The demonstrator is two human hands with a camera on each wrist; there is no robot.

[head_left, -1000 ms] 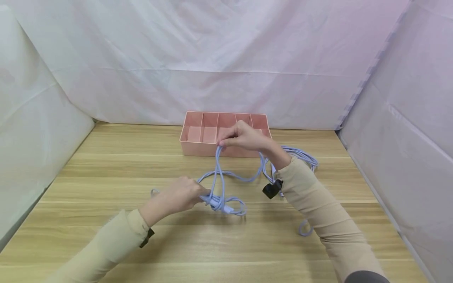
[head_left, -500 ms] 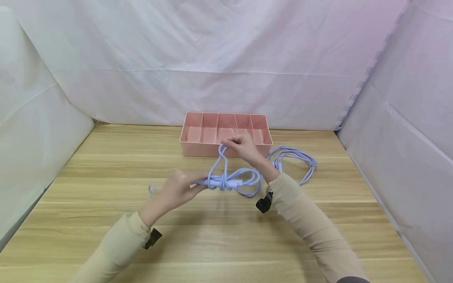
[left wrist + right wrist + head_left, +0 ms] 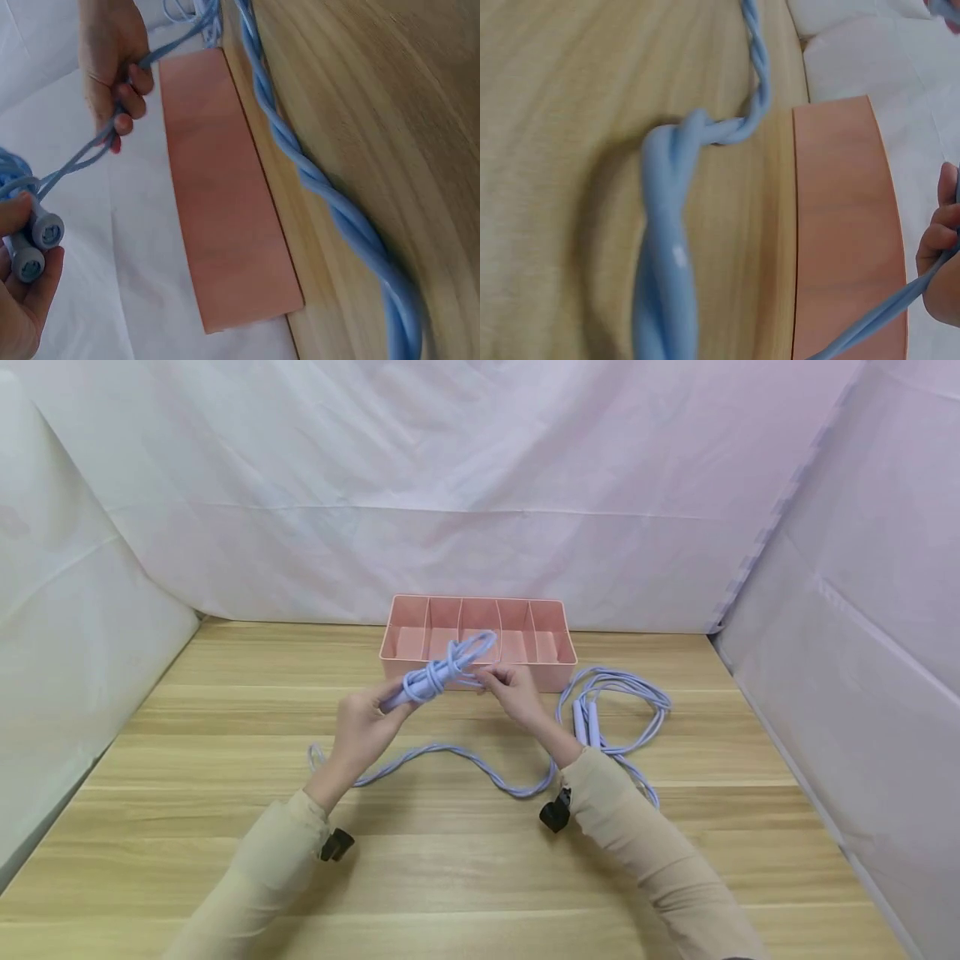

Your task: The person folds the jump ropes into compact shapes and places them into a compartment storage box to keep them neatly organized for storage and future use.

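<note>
My left hand (image 3: pixel 362 727) grips a pale-blue skipping rope (image 3: pixel 435 679), its two handles side by side and rope wrapped around them. The round ends of both handles (image 3: pixel 37 247) show in the left wrist view. A looped end of rope sticks up from the bundle in front of the pink box. My right hand (image 3: pixel 516 692) pinches doubled strands (image 3: pixel 86 154) just right of the bundle, with fingers curled around them. Below both hands, a twisted doubled length of rope (image 3: pixel 450 748) crosses the wooden table from left to right.
A pink divided box (image 3: pixel 551 677) with several compartments stands at the back of the table (image 3: pixel 450 893). To its right lies a second skipping rope, coiled (image 3: pixel 637 683), with two handles (image 3: pixel 587 724). White cloth walls (image 3: pixel 300 552) enclose the back and sides.
My left hand has lifted the wrapped handles off the low position, up and tilted in front of the box. My right hand has moved slightly right and down, still pinching rope.
</note>
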